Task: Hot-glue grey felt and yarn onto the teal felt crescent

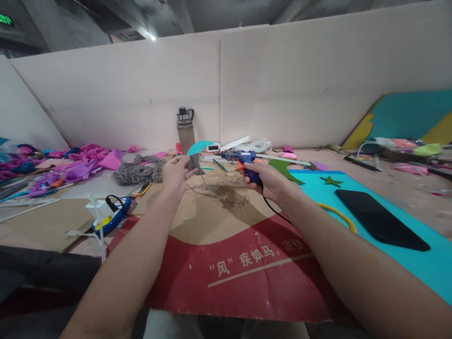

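My left hand (176,173) pinches a small piece with a turquoise curved top (200,147) and a grey lower part (194,163). A thin grey strand (212,192) trails from it onto the cardboard. In my right hand (264,178) is a blue glue gun (249,157) with an orange trigger, its nozzle aimed left toward the held piece, a gap between them. The gun's black cord (273,208) runs down under my right forearm. Beneath both hands lies a red and tan cardboard sheet (226,226) with a dark glue-like stain in the middle.
Grey cord (137,170) is coiled left, near pink and purple scraps (88,162) and a blue power strip (115,216). A bottle (185,132) stands behind. On the right, a black phone (381,219) and green star (331,181) lie on a turquoise sheet (318,181).
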A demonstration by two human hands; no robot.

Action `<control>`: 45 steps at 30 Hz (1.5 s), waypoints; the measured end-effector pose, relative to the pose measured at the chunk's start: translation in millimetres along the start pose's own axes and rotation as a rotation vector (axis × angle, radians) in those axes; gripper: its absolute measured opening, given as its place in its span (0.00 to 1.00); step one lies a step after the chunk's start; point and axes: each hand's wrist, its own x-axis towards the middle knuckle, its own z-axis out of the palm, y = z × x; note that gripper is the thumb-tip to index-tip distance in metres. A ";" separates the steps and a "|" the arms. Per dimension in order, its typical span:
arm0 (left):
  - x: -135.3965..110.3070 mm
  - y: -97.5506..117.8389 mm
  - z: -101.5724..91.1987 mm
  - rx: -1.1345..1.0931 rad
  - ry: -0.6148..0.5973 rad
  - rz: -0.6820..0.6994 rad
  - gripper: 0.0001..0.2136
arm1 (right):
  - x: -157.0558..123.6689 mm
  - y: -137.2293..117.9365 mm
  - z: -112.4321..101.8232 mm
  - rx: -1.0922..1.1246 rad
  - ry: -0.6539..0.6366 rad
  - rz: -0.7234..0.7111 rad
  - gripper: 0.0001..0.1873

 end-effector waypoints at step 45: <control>-9.5 -19.0 8.7 0.254 -0.127 0.230 0.08 | -15.6 12.8 21.0 -0.506 0.007 -0.518 0.10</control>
